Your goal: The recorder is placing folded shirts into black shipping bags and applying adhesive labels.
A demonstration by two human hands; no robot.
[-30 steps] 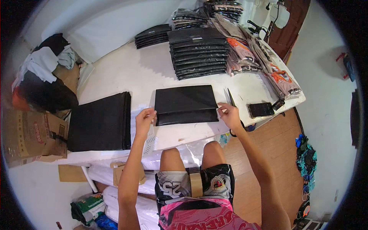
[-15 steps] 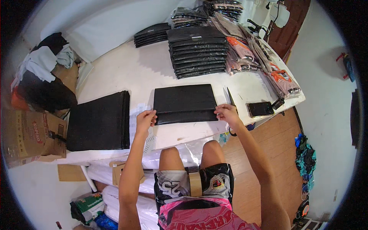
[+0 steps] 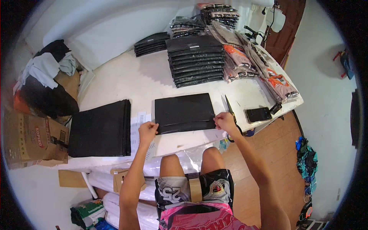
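Note:
A flat black plastic bag [image 3: 184, 109], folded into a rectangle, lies on the white table in front of me. A narrow strip runs along its near edge. My left hand [image 3: 148, 132] has fingers and thumb pinched at its near left corner. At the near right side my right hand [image 3: 225, 122] pinches the other end of the strip. Black-handled scissors [image 3: 229, 105] lie just beyond my right hand, partly hidden by it. To the left of my left hand sits a stack of flat black sheets [image 3: 100, 129], with printed paper slips [image 3: 135, 132] beside it.
A tall pile of black packets [image 3: 196, 61] stands at the back, beside clear-bagged garments [image 3: 245, 61]. A phone [image 3: 258, 114] lies near the table's right edge. At the far left are a cardboard box [image 3: 42, 138] and heaped cloth [image 3: 48, 82]. White wrapped rolls lie under the table.
The whole scene sits lower in the picture. Both hands have come slightly nearer to me along the bag's ends, and the strip at its near edge looks narrower.

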